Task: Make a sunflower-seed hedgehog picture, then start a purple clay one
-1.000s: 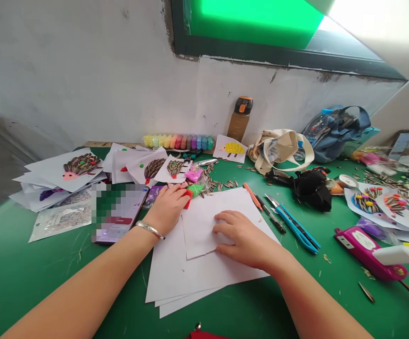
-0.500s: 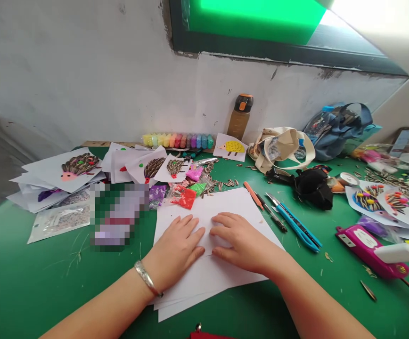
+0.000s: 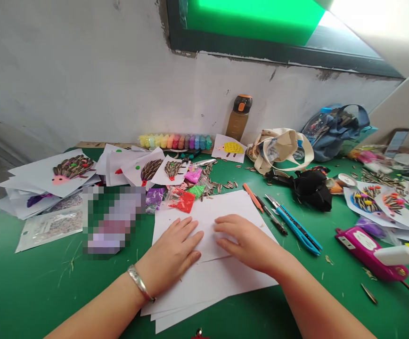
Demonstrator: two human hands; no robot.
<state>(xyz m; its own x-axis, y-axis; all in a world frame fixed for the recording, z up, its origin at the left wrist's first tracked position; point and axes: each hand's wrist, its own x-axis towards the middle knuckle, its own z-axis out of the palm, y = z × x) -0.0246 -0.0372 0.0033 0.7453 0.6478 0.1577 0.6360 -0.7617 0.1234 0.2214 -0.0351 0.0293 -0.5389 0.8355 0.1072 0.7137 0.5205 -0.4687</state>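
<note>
Green tabletop point(image 3: 31, 287), paper point(image 3: 215, 278), wall point(image 3: 66, 70) (plaster, perhaps)

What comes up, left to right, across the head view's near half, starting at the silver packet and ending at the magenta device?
silver packet → left hand → right hand → blue cutter → magenta device

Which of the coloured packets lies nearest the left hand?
The red packet, just beyond the left hand. The purple packet sits left of the red one; the green packet and the pink packet lie farther back.
</note>
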